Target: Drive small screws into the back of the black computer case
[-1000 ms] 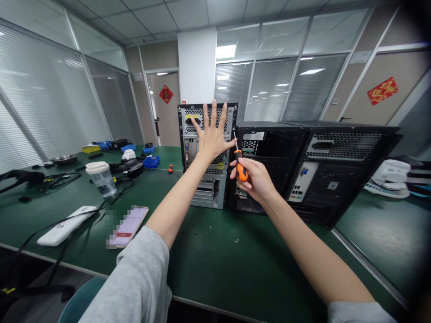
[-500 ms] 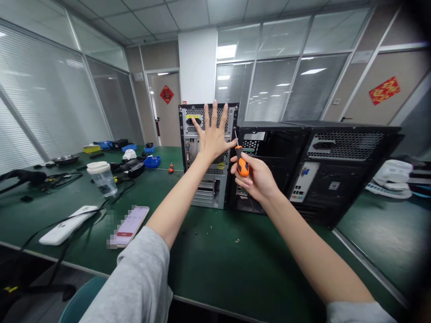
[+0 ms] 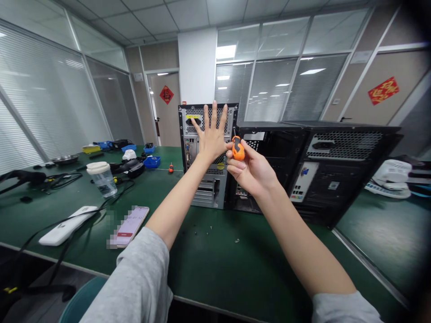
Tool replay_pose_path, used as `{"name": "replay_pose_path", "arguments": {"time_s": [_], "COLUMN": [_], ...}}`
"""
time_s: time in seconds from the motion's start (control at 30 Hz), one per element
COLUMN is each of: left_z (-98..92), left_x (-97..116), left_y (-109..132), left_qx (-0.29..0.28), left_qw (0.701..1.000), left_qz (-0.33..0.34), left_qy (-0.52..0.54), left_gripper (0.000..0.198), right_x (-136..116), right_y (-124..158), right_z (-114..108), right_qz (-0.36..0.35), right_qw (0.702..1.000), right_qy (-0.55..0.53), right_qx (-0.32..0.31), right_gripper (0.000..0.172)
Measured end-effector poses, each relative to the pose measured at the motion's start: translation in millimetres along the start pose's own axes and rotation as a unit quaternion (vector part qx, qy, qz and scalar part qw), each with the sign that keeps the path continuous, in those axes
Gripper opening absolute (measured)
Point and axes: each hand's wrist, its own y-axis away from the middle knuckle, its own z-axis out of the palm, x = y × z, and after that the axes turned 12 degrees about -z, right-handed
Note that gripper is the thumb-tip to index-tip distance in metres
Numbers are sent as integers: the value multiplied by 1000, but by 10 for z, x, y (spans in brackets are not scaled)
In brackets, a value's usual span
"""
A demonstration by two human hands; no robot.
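Observation:
My left hand (image 3: 213, 139) lies spread over the back of an upright computer case (image 3: 208, 188), fingers pointing up. In my right hand (image 3: 252, 168) is a screwdriver (image 3: 238, 149) with an orange and black handle, gripped between thumb and fingers. Its short shaft points away from me at the right edge of that case, near a screw hole; whether the tip touches a screw is too small to tell. Several small screws (image 3: 237, 241) lie on the green table (image 3: 215, 269) in front of the case.
Two more black cases (image 3: 340, 175) stand to the right, the nearer one (image 3: 276, 148) with an open back. Leftward are a phone (image 3: 132, 226), a white power bank (image 3: 67, 225), a lidded cup (image 3: 103, 179), cables, blue trays (image 3: 152, 162) and another orange screwdriver (image 3: 171, 168).
My right hand has risen slightly, tilting the screwdriver from slanting upward to pointing straighter at the case edge. My left hand stays in place.

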Motion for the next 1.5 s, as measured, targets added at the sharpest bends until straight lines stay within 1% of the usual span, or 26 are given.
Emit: {"name": "replay_pose_path", "arguments": {"time_s": [0.1, 0.2, 0.3, 0.4, 0.53, 0.7, 0.8, 0.9, 1.0, 1.07, 1.2, 1.33, 1.43, 1.5], "left_z": [-1, -17, -27, -23, -47, -89, -44, 42, 107, 118, 61, -38, -94, -120], "left_x": [-4, 3, 16, 24, 29, 29, 11, -12, -14, 3, 65, 132, 175, 199], "left_y": [9, 22, 40, 57, 81, 150, 196, 228, 253, 270, 300, 328, 360, 385], "left_qx": [4, -9, -19, -13, -14, -25, -7, 36, 84, 102, 104, 96, 113, 131], "left_qw": [1000, 1000, 1000, 1000, 999, 999, 999, 996, 987, 977, 959, 939, 931, 929], "left_qz": [-3, -10, -17, -24, -31, -22, -27, -25, -23, -20, -17, -4, 9, 8], "left_qy": [-1, -8, -10, 1, 12, 21, 40, 74, 135, 185, 264, 330, 346, 346], "left_gripper": [70, 67, 66, 63, 60, 64, 61, 51, 44, 41, 38, 35, 34, 35], "right_x": [-4, -9, -24, -43, -67, -85, -90, -90, -86, -82, -72, -64, -62, -62], "right_y": [-7, -9, -8, -6, -8, -11, 0, 12, 16, 14, 8, 10, 20, 28], "right_z": [30, 44, 64, 95, 132, 143, 149, 158, 163, 163, 164, 174, 177, 173], "right_qz": [4, 8, 5, 0, -13, -26, -35, -42, -50, -59, -70, -73, -78, -78], "right_qw": [1000, 999, 999, 998, 998, 999, 999, 999, 999, 998, 996, 996, 996, 996], "right_qy": [-14, -30, -47, -63, -61, -44, -23, 15, 20, 25, 49, 45, 45, 34], "right_qx": [4, 11, 10, 12, 17, 10, 9, 7, 11, 7, -17, -18, -15, -9], "right_gripper": [35, 40, 40, 39, 39, 42, 45, 45, 42, 41, 37, 37, 34, 36]}}
